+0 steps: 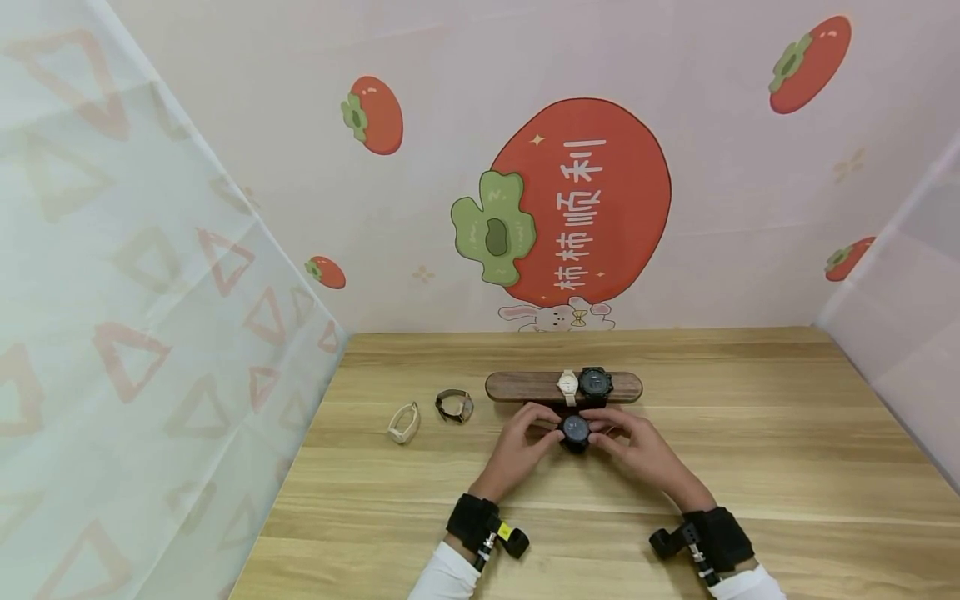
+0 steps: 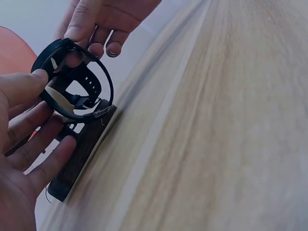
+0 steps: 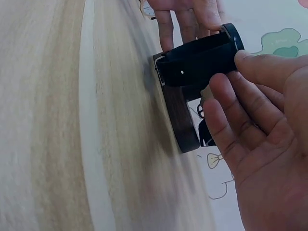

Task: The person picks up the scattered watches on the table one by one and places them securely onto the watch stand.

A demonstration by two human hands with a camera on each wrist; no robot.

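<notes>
Both hands hold a black wristwatch (image 1: 576, 429) between them, its round dark dial facing up and its strap closed in a loop below. My left hand (image 1: 519, 446) pinches one side of the case with thumb and fingers. From the other side my right hand (image 1: 637, 447) grips the case the same way, thumb (image 3: 269, 70) at its edge. Just beyond the hands lies a dark wooden watch stand (image 1: 525, 386) with rounded ends. A white watch (image 1: 568, 385) and a bigger black watch (image 1: 596, 383) are strapped round its bar, side by side, right of its middle.
Left of the stand, a watch with a dark strap (image 1: 453, 406) lies on the wooden table (image 1: 750, 417). Farther left is a looped white watch (image 1: 405, 423). A printed backdrop (image 1: 712, 250) rises along the table's back edge, with another sheet on the left side.
</notes>
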